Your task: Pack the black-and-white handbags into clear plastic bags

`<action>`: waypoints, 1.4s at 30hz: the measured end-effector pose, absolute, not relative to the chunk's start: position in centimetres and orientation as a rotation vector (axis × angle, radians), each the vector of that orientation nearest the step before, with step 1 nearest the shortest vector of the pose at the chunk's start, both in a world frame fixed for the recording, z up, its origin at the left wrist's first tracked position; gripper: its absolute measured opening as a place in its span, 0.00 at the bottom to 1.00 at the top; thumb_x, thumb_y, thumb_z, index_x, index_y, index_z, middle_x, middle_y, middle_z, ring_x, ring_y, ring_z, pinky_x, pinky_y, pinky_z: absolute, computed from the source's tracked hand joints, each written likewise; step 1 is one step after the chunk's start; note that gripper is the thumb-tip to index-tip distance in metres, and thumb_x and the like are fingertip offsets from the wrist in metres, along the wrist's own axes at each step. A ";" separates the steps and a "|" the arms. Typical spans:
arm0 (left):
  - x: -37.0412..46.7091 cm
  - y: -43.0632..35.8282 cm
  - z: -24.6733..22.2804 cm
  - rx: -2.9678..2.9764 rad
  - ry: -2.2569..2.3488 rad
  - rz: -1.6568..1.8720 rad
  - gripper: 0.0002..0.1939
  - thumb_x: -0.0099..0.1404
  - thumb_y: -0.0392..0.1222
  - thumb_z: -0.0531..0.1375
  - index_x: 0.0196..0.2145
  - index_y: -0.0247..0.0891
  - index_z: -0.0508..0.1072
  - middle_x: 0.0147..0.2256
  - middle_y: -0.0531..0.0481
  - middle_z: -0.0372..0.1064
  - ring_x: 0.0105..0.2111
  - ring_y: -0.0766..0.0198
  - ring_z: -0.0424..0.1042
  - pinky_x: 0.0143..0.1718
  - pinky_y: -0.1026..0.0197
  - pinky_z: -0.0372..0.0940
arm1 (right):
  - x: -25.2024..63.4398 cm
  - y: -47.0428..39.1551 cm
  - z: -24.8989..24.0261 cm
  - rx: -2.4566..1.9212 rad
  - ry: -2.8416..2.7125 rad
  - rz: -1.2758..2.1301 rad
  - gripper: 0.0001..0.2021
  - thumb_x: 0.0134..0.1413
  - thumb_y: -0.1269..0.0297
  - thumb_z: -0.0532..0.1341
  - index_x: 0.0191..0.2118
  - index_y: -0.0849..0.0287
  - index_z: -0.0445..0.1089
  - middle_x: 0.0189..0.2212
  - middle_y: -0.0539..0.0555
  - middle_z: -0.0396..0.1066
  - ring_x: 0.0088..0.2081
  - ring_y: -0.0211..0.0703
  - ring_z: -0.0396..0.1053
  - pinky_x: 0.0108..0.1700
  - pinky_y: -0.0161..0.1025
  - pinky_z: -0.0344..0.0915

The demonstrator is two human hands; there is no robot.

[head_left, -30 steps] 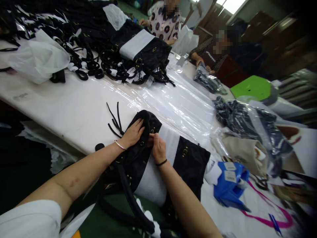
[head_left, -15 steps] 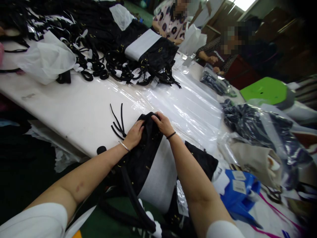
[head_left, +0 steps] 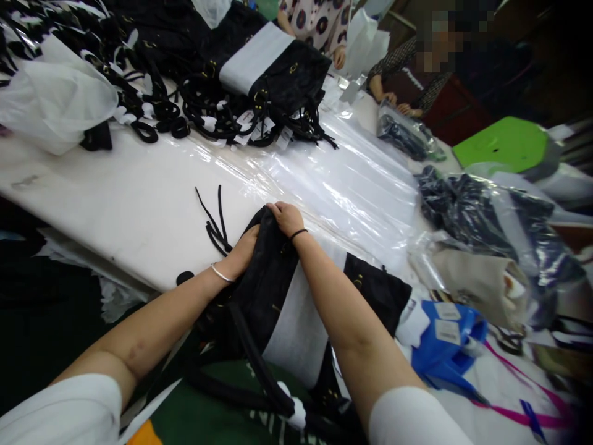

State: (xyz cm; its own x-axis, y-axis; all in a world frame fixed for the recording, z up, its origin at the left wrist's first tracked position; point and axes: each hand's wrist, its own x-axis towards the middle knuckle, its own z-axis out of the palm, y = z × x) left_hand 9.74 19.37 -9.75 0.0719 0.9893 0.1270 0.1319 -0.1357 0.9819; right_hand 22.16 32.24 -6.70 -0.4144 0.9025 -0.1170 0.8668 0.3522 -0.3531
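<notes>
LIVE: black bag (head_left: pixel 269 266) at near edge of table (head_left: pixel 106 198)

And we've got it part over that edge, pale band (head_left: pixel 299 327) across its middle. Our R hand (head_left: pixel 286 218) grips the bag's top; our L hand (head_left: pixel 241 253) is right against it, fingers hidden by the bag, so we can't tell its grip. Blue item (head_left: pixel 438 368) just to R; more blk bags (head_left: pixel 296 74) piled twd far edge.

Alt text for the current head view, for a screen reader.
A person's right hand grips one end of a black handbag with a white band across it; the left hand is at the same end, partly hidden. It lies at a white table's edge; beyond are clear plastic sheets, piled black bags and two co-workers.
</notes>
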 end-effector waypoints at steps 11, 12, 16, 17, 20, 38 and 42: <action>5.7 10.9 -4.3 1.305 1.492 0.754 0.29 0.62 0.58 0.61 0.54 0.36 0.75 0.50 0.43 0.76 0.52 0.50 0.73 0.56 0.52 0.66 | 21.7 32.4 -6.7 -1.738 -2.509 0.505 0.32 0.68 0.40 0.43 0.38 0.58 0.78 0.39 0.59 0.79 0.42 0.48 0.74 0.40 0.37 0.61; 5.6 10.6 -4.5 1.286 1.497 0.739 0.27 0.61 0.57 0.61 0.52 0.36 0.76 0.48 0.43 0.77 0.50 0.49 0.74 0.55 0.51 0.67 | 21.6 32.3 -6.7 -1.747 -2.506 0.506 0.32 0.68 0.40 0.43 0.38 0.58 0.78 0.39 0.59 0.79 0.42 0.48 0.74 0.41 0.37 0.61; 5.0 9.9 -5.2 1.174 1.473 0.736 0.28 0.63 0.55 0.58 0.53 0.34 0.74 0.46 0.43 0.78 0.47 0.50 0.77 0.52 0.50 0.69 | 21.1 31.9 -6.4 -1.808 -2.468 0.500 0.33 0.67 0.39 0.44 0.39 0.57 0.78 0.40 0.61 0.79 0.43 0.50 0.75 0.42 0.38 0.63; 4.9 9.6 -5.2 1.197 1.487 0.735 0.28 0.64 0.54 0.57 0.55 0.34 0.73 0.48 0.43 0.77 0.48 0.50 0.76 0.54 0.50 0.68 | 21.0 31.9 -6.4 -1.819 -2.457 0.498 0.33 0.67 0.39 0.44 0.39 0.57 0.78 0.40 0.61 0.79 0.43 0.51 0.75 0.43 0.39 0.64; 4.9 8.0 -4.8 1.288 1.499 0.729 0.30 0.65 0.51 0.57 0.62 0.38 0.67 0.57 0.45 0.71 0.55 0.52 0.72 0.61 0.50 0.63 | 20.6 31.8 -6.4 -1.848 -2.425 0.503 0.33 0.67 0.38 0.44 0.40 0.58 0.79 0.40 0.62 0.79 0.44 0.51 0.75 0.43 0.39 0.65; 7.5 24.4 -4.9 1.608 1.948 0.658 0.10 0.64 0.46 0.60 0.36 0.35 0.75 0.33 0.44 0.76 0.37 0.56 0.74 0.43 0.57 0.66 | 21.0 31.6 -6.1 -1.829 -2.385 0.557 0.33 0.71 0.44 0.39 0.44 0.58 0.77 0.45 0.62 0.78 0.48 0.52 0.75 0.47 0.40 0.65; 7.0 24.3 -7.3 1.396 1.829 0.850 0.14 0.63 0.49 0.60 0.35 0.35 0.75 0.30 0.47 0.75 0.33 0.59 0.73 0.38 0.60 0.65 | 22.4 31.5 -6.2 -1.593 -2.486 0.634 0.30 0.71 0.44 0.41 0.47 0.56 0.75 0.45 0.59 0.78 0.48 0.48 0.74 0.46 0.37 0.64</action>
